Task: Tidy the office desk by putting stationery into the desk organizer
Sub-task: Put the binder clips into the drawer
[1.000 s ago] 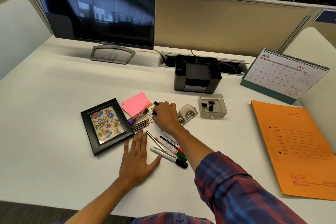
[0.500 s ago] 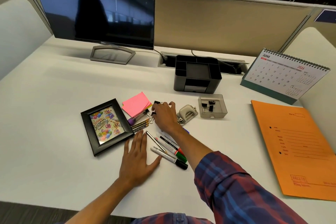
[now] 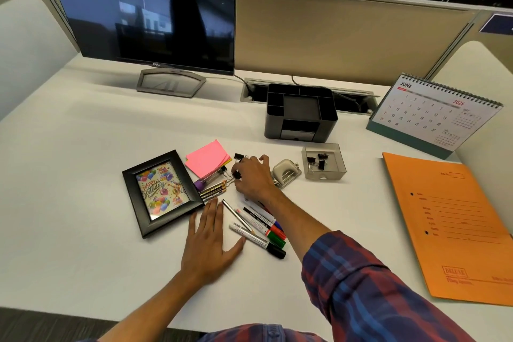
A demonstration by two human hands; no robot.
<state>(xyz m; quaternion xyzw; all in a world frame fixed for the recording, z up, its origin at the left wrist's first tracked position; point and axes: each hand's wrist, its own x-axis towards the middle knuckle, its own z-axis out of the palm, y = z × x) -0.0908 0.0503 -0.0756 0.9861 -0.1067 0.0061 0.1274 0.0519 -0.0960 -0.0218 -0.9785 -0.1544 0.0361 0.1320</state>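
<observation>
A black binder clip [image 3: 236,174] appears pinched in the curled fingers of the right hand [image 3: 252,175], beside the sticky notes [image 3: 206,158]. The left hand [image 3: 208,241] is laid flat, fingers spread, on the desk [image 3: 83,175], holding nothing

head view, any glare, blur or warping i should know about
Head view: wide-angle bending bows the partition and desk edges; the dark monitor reflects a silhouette and room lights; lighting is even with soft shadows; the hands, right and left, look sharp.
</observation>
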